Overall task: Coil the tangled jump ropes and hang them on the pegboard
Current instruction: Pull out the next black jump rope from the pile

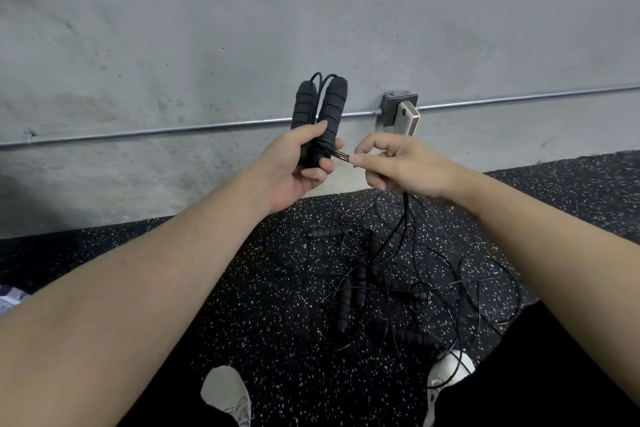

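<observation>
My left hand (pixel 298 163) grips two black foam jump rope handles (pixel 320 111) upright, side by side, in front of the grey wall. A few strands of thin black cord (pixel 341 155) run from the handles to my right hand (pixel 398 166), which pinches them between thumb and fingers. More cord hangs down from my right hand to the floor. Below lies a tangled pile of jump ropes (pixel 377 288), with several black ribbed handles and looping cords spread over the speckled floor. No pegboard is in view.
A metal conduit (pixel 173 130) runs along the concrete wall to an outlet box (pixel 398 107) with a white charger plugged in. My two white shoes (pixel 227 392) (pixel 450 369) stand at the near edge of the pile; cord crosses the right shoe.
</observation>
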Demonstrator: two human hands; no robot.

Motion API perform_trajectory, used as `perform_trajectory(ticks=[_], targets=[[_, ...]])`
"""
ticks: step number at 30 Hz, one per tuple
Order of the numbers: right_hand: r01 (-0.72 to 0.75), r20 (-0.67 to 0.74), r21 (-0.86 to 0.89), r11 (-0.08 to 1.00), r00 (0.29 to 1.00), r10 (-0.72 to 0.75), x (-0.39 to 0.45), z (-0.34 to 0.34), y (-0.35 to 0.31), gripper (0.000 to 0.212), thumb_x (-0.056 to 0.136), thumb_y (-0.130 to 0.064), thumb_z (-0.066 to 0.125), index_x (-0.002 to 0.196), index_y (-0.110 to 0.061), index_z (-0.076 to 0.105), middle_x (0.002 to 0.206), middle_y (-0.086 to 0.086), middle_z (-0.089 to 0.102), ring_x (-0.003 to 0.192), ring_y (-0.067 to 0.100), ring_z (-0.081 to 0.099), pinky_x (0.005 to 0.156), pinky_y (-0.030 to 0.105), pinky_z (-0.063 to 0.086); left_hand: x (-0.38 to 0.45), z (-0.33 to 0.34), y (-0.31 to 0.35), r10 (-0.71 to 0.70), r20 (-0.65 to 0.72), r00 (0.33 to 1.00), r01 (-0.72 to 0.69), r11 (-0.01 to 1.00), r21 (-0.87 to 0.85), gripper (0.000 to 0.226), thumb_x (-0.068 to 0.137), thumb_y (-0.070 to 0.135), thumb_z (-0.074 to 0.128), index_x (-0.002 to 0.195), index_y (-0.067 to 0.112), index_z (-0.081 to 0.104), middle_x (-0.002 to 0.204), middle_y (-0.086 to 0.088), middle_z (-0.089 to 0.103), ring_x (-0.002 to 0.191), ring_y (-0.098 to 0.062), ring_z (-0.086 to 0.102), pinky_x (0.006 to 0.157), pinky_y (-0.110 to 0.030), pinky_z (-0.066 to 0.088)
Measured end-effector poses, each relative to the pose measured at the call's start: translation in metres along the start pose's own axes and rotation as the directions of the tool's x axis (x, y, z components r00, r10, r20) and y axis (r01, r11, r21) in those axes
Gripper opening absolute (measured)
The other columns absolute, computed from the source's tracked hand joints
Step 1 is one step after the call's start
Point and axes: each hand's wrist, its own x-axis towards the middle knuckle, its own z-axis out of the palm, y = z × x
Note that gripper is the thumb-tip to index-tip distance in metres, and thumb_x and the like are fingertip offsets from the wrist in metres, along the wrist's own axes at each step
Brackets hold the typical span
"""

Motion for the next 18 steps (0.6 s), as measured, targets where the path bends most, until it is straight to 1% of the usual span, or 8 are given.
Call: perform_trajectory(ticks=[3,5,7,10,12,14,16,18], targets=[[-0.010,0.085,-0.039,0.999,0.996,0.013,-0.008,-0.004,0.000,0.037,0.085,-0.060,0.057,0.096,-0.028,0.071,0.054,-0.003,0.055,0.049,0.017,0.042,0.051,0.019,0.038,-0.005,-0.004,0.004,-0.012,0.088,0.996,0.016,0.998,-0.053,0.023,0.098,0.020,0.058,0.109,-0.001,0.057,0.086,-0.005,0.062,0.055,-0.010,0.044,0.037,-0.013,0.026],[-0.036,0.116,-0.114,0.993,0.992,0.049,-0.013,-0.007,0.000,0.046,0.085,-0.065,0.051,0.088,-0.025,0.071,0.053,-0.005,0.051,0.051,0.015,0.045,0.057,0.020,0.042,-0.009,-0.008,0.006,-0.009,0.140,0.990,0.021,0.996,-0.085,0.024,0.091,0.019,0.062,0.106,0.001,0.055,0.090,-0.006,0.055,0.057,-0.010,0.043,0.037,-0.012,0.026],[-0.064,0.140,-0.101,0.993,0.987,0.078,-0.017,-0.013,0.002,0.045,0.085,-0.062,0.051,0.079,-0.020,0.066,0.053,-0.005,0.047,0.050,0.013,0.042,0.054,0.020,0.041,-0.013,-0.008,0.008,-0.001,0.178,0.984,0.020,0.994,-0.103,0.026,0.086,0.017,0.064,0.106,0.004,0.052,0.089,-0.005,0.048,0.056,-0.010,0.043,0.037,-0.012,0.024],[-0.060,0.240,-0.020,0.998,0.969,0.063,-0.023,-0.022,0.005,0.034,0.091,-0.047,0.050,0.086,-0.017,0.065,0.058,-0.003,0.042,0.053,0.013,0.038,0.056,0.020,0.041,-0.017,-0.009,0.008,0.010,0.205,0.979,0.015,0.992,-0.123,0.025,0.084,0.016,0.063,0.105,0.006,0.052,0.087,-0.004,0.046,0.055,-0.010,0.042,0.038,-0.011,0.022],[-0.079,0.265,0.025,0.997,0.962,0.070,-0.026,-0.027,0.007,0.027,0.091,-0.043,0.052,0.088,-0.021,0.068,0.059,-0.003,0.039,0.054,0.013,0.034,0.055,0.020,0.038,-0.019,-0.008,0.008,0.014,0.217,0.976,0.017,0.990,-0.142,0.023,0.085,0.016,0.063,0.104,0.006,0.053,0.084,-0.004,0.047,0.056,-0.010,0.042,0.037,-0.011,0.023],[-0.096,0.236,-0.010,0.995,0.967,0.096,-0.028,-0.030,0.009,0.025,0.089,-0.046,0.054,0.083,-0.028,0.069,0.057,-0.004,0.038,0.052,0.013,0.032,0.052,0.019,0.036,-0.020,-0.006,0.007,0.019,0.201,0.979,0.013,0.988,-0.157,0.025,0.086,0.016,0.064,0.107,0.006,0.053,0.082,-0.004,0.049,0.057,-0.011,0.043,0.036,-0.010,0.028],[-0.109,0.179,-0.093,0.990,0.976,0.124,-0.028,-0.033,0.014,0.029,0.090,-0.051,0.055,0.078,-0.027,0.067,0.055,-0.005,0.041,0.050,0.011,0.035,0.051,0.019,0.037,-0.020,-0.003,0.004,0.047,0.130,0.990,-0.026,0.987,-0.161,0.032,0.087,0.017,0.068,0.115,0.011,0.053,0.086,-0.006,0.054,0.059,-0.015,0.049,0.037,-0.011,0.034],[-0.133,0.133,-0.138,0.982,0.980,0.151,-0.029,-0.037,0.019,0.034,0.091,-0.053,0.056,0.076,-0.023,0.063,0.055,-0.005,0.043,0.049,0.012,0.037,0.052,0.021,0.038,-0.018,-0.001,0.000,0.095,0.051,0.994,-0.090,0.991,-0.098,0.028,0.091,0.018,0.070,0.114,0.017,0.053,0.091,-0.009,0.060,0.061,-0.020,0.056,0.038,-0.013,0.040]])
